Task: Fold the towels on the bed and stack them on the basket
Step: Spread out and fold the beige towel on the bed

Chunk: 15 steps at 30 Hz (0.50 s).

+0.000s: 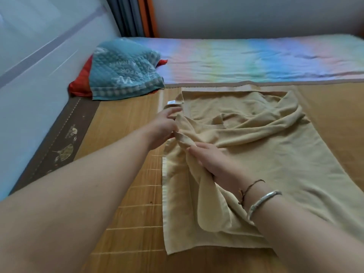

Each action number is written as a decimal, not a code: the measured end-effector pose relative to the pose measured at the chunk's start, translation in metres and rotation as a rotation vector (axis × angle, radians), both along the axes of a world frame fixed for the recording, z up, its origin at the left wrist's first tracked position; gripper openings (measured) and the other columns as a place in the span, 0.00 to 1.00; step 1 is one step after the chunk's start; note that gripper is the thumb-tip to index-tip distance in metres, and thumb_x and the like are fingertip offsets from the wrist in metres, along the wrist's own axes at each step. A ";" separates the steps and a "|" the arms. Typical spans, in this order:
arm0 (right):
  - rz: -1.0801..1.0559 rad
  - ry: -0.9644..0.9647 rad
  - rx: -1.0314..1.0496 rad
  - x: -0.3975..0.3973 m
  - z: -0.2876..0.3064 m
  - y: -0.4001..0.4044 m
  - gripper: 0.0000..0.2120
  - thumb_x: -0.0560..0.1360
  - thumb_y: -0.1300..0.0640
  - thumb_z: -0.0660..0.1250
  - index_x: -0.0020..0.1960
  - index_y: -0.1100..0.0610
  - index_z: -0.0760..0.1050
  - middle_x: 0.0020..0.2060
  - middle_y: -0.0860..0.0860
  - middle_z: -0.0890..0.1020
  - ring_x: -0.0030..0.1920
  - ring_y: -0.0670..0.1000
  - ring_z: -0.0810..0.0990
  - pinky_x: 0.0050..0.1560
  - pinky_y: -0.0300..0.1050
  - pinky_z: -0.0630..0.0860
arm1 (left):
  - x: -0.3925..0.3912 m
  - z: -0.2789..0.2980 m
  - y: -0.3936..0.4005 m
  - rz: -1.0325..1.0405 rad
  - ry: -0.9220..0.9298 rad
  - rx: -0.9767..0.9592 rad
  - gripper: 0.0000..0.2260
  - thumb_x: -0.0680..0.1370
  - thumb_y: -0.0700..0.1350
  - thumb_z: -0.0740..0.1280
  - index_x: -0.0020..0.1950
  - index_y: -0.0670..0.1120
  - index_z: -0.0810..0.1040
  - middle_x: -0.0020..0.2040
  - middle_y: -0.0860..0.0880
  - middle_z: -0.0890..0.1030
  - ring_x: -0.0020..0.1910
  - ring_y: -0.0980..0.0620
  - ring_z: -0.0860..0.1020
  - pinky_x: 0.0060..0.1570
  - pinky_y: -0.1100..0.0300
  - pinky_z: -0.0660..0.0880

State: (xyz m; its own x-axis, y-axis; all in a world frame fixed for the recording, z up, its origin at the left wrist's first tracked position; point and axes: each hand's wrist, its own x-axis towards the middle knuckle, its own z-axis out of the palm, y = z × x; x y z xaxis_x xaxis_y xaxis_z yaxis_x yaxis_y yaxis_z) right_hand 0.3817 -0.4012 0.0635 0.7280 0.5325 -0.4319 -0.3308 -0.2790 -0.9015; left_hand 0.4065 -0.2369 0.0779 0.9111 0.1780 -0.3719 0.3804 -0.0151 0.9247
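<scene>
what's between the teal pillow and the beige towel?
Head view: only bare bamboo mat separates the teal pillow from the beige towel. The left hand reaches over that stretch to the towel's edge.

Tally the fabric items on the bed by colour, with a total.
Beige: 1, the towel, gripped by the left hand and right hand
Teal: 1, the quilted cloth
Red: 1, the cloth under the teal one
Pastel rainbow: 1, the sheet
Total: 4
</scene>
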 end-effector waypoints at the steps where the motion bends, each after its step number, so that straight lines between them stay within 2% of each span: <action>1: 0.009 -0.007 -0.005 -0.001 -0.007 -0.002 0.08 0.76 0.57 0.62 0.48 0.59 0.78 0.36 0.52 0.76 0.35 0.49 0.74 0.34 0.42 0.72 | 0.000 -0.005 0.001 -0.004 0.018 0.004 0.28 0.72 0.24 0.54 0.66 0.46 0.73 0.53 0.43 0.75 0.42 0.50 0.77 0.41 0.59 0.75; 3: 0.028 -0.025 -0.059 -0.004 -0.018 -0.007 0.09 0.74 0.57 0.64 0.53 0.56 0.78 0.39 0.52 0.79 0.39 0.50 0.76 0.36 0.43 0.74 | 0.002 -0.013 -0.001 -0.011 0.063 0.032 0.25 0.72 0.24 0.53 0.60 0.43 0.78 0.48 0.43 0.77 0.37 0.51 0.76 0.36 0.61 0.74; 4: 0.033 -0.016 -0.099 -0.005 -0.024 -0.011 0.10 0.74 0.57 0.65 0.55 0.53 0.78 0.41 0.53 0.80 0.40 0.51 0.78 0.37 0.44 0.75 | 0.004 -0.014 -0.005 -0.018 0.084 0.058 0.23 0.72 0.25 0.53 0.58 0.42 0.79 0.49 0.41 0.78 0.37 0.51 0.76 0.34 0.62 0.75; 6: 0.056 0.021 -0.172 -0.005 -0.029 -0.020 0.11 0.73 0.59 0.66 0.55 0.54 0.77 0.44 0.55 0.80 0.42 0.52 0.79 0.39 0.45 0.76 | 0.009 -0.018 -0.016 -0.028 0.108 0.104 0.21 0.73 0.25 0.54 0.56 0.41 0.80 0.56 0.41 0.77 0.44 0.49 0.77 0.35 0.62 0.75; 8: 0.022 0.053 -0.230 -0.001 -0.029 -0.031 0.10 0.73 0.61 0.63 0.54 0.58 0.78 0.41 0.56 0.79 0.40 0.53 0.78 0.39 0.45 0.76 | 0.014 -0.019 -0.034 -0.009 0.122 0.107 0.22 0.73 0.25 0.54 0.60 0.40 0.78 0.56 0.45 0.75 0.51 0.47 0.76 0.42 0.60 0.76; 9: -0.049 0.049 -0.266 0.004 -0.025 -0.043 0.10 0.74 0.63 0.61 0.52 0.59 0.78 0.40 0.56 0.79 0.39 0.53 0.78 0.38 0.45 0.75 | 0.020 -0.015 -0.049 -0.005 0.124 0.073 0.23 0.74 0.25 0.54 0.63 0.40 0.77 0.54 0.47 0.74 0.50 0.48 0.75 0.44 0.58 0.76; 11: -0.249 -0.021 -0.327 0.019 -0.019 -0.066 0.10 0.74 0.63 0.60 0.49 0.63 0.79 0.38 0.56 0.78 0.39 0.54 0.77 0.38 0.45 0.73 | 0.029 -0.005 -0.077 -0.021 0.106 -0.012 0.24 0.75 0.26 0.54 0.66 0.42 0.74 0.53 0.46 0.74 0.48 0.47 0.75 0.41 0.57 0.76; 13: -0.500 -0.213 -0.348 0.038 0.008 -0.101 0.11 0.73 0.60 0.60 0.41 0.66 0.78 0.33 0.55 0.75 0.36 0.54 0.73 0.37 0.47 0.69 | 0.046 0.024 -0.117 -0.101 0.030 -0.100 0.26 0.75 0.26 0.54 0.69 0.43 0.71 0.60 0.42 0.72 0.55 0.43 0.75 0.38 0.58 0.77; 15: -0.653 -0.387 -0.298 0.048 0.043 -0.118 0.12 0.72 0.60 0.60 0.30 0.61 0.69 0.27 0.52 0.69 0.32 0.52 0.67 0.34 0.45 0.63 | 0.063 0.058 -0.142 -0.138 -0.104 -0.159 0.28 0.74 0.25 0.53 0.71 0.43 0.69 0.66 0.40 0.70 0.60 0.41 0.73 0.39 0.60 0.76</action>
State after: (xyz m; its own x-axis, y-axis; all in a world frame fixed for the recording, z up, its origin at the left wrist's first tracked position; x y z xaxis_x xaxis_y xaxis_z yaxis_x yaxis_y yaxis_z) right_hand 0.4300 -0.5188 0.1062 0.9785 -0.1486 -0.1430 -0.1903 -0.3837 -0.9037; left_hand 0.4694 -0.3788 0.1358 0.9575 -0.0041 -0.2882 0.2875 0.0884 0.9537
